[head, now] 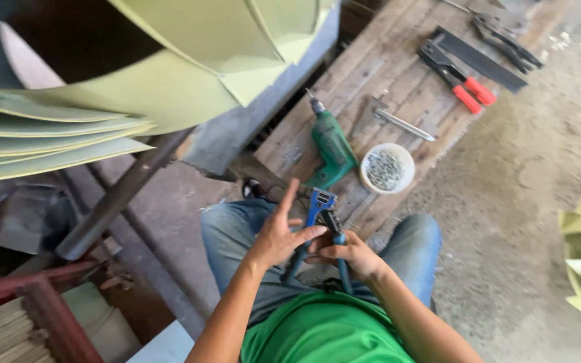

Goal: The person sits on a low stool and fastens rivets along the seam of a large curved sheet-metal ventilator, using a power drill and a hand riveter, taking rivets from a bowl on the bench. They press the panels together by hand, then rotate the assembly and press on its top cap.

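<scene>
The right hand (347, 254) is wrapping its grip around a blue rivet tool (319, 222); the left hand (278, 235), fingers spread open, is touching it, well clear of the wooden worktop (398, 67) edge.

Tools laid out on a board in front of the knees

A blue hand riveter (319, 210) is held over the lap. Past it, a green power drill (331, 144) is laid on the long wooden board (398, 67), a round white bowl of rivets (387, 168) is set just right of it, and red-handled snips (457, 77) are placed farther back.
</scene>
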